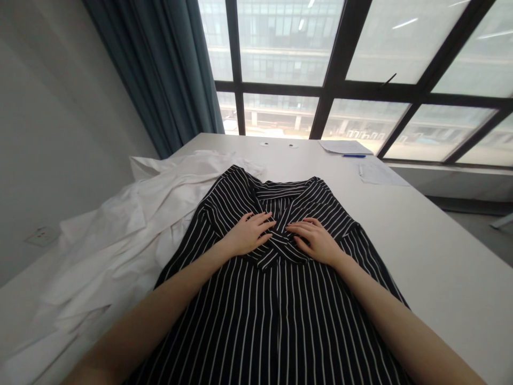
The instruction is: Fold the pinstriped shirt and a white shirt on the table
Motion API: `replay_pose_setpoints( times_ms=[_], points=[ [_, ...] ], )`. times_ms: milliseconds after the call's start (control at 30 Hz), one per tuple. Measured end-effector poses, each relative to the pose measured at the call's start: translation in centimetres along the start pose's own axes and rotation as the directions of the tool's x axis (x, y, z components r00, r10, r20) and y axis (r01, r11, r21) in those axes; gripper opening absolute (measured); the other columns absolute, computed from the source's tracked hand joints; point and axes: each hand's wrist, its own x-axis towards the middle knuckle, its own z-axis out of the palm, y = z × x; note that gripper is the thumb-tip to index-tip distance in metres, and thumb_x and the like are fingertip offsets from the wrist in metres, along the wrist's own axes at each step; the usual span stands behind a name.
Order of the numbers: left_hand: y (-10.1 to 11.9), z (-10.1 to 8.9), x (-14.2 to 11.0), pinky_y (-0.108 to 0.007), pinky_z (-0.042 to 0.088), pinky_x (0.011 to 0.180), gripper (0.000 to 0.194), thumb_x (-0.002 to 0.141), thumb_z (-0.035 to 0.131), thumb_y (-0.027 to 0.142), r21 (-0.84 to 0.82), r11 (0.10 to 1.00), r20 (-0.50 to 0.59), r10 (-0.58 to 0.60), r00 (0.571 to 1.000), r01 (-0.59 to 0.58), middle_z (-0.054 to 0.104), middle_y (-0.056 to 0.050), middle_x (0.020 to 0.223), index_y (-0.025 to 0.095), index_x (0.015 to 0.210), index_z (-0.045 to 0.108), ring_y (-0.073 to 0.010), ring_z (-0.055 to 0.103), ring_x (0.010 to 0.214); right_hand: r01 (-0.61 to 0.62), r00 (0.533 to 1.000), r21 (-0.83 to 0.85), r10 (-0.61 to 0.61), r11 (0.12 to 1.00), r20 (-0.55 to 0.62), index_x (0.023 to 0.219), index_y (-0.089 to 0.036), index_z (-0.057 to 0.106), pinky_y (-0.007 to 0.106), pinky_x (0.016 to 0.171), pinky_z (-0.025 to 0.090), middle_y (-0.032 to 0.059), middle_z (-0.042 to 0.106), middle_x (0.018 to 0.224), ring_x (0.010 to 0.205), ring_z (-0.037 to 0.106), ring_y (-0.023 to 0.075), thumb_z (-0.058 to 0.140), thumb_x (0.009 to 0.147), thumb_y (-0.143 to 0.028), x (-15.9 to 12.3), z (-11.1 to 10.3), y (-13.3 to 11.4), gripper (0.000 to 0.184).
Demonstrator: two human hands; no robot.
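Observation:
A black shirt with thin white stripes [260, 315] lies spread on the white table [441, 256], collar end away from me. My left hand [249, 234] rests flat on it just below the collar, fingers stretched out and pointing right. My right hand [316, 239] lies flat beside it on the shirt's chest, fingers pointing left. The fingertips of both hands nearly meet at the front opening under the collar. Neither hand holds anything.
A crumpled white garment [120, 235] lies left of the striped shirt, partly under it. Papers [344, 146] and a blue pen [354, 155] sit at the table's far end by the window. A teal curtain [160, 69] hangs at the left.

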Motion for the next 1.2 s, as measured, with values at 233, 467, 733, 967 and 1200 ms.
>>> replay_pose_setpoints(
  times_ms=[233,467,733,967,1200],
  points=[
    [-5.1,-4.6,-0.8,-0.064,0.021,0.116,0.041,0.1,0.048,0.041,0.061,0.893,0.002,-0.447,0.895,0.446,0.045,-0.014,0.153,0.021,0.133,0.06,-0.0321,0.041,0.142,-0.002,1.0,0.012,0.002,1.0,0.019,0.129,-0.022,0.061,0.047,0.108,0.038,0.0078,0.067,0.131,0.122,0.061,0.0207,0.047,0.098,-0.02,0.0,0.0,0.0,0.034],
    [-7.3,-7.2,-1.6,-0.062,0.018,0.119,0.037,0.099,0.048,0.033,0.056,0.799,-0.198,-0.579,0.791,0.599,0.042,-0.016,0.154,0.02,0.131,0.06,-0.0331,0.039,0.142,-0.016,0.999,0.0,0.016,1.0,0.034,0.129,-0.023,0.061,0.049,0.108,0.038,0.0081,0.067,0.132,0.122,0.061,0.021,0.046,0.098,-0.021,0.0,0.1,0.1,0.034],
    [-2.0,-1.1,0.1,-0.05,0.019,0.121,0.049,0.103,0.041,0.041,0.102,0.981,-0.084,-0.159,0.984,0.167,0.025,-0.015,0.163,0.02,0.146,0.047,-0.0258,0.025,0.15,-0.018,0.999,-0.009,0.018,1.0,0.032,0.129,-0.023,0.061,0.048,0.107,0.04,0.008,0.066,0.132,0.122,0.06,0.0212,0.046,0.098,-0.021,0.0,0.2,0.2,0.034],
    [-2.0,1.0,-0.2,-0.048,0.02,0.121,0.056,0.104,0.032,0.051,0.103,0.985,0.043,-0.141,0.989,0.136,0.024,-0.012,0.164,0.026,0.154,0.035,-0.0273,0.024,0.151,-0.021,0.999,0.0,0.021,1.0,0.036,0.129,-0.022,0.061,0.047,0.107,0.04,0.0086,0.066,0.132,0.123,0.06,0.0208,0.047,0.098,-0.021,0.0,0.1,0.2,0.034],
    [-2.4,0.0,-0.2,-0.062,0.02,0.116,0.061,0.101,0.034,0.059,0.177,0.939,-0.058,-0.288,0.956,0.294,0.037,-0.014,0.158,0.027,0.153,0.038,-0.0372,0.032,0.146,-0.055,0.995,0.016,0.054,0.998,0.085,0.129,-0.024,0.063,0.05,0.105,0.043,0.0087,0.065,0.135,0.124,0.059,0.0237,0.05,0.096,-0.021,0.2,0.0,0.1,0.036]
  ],
)
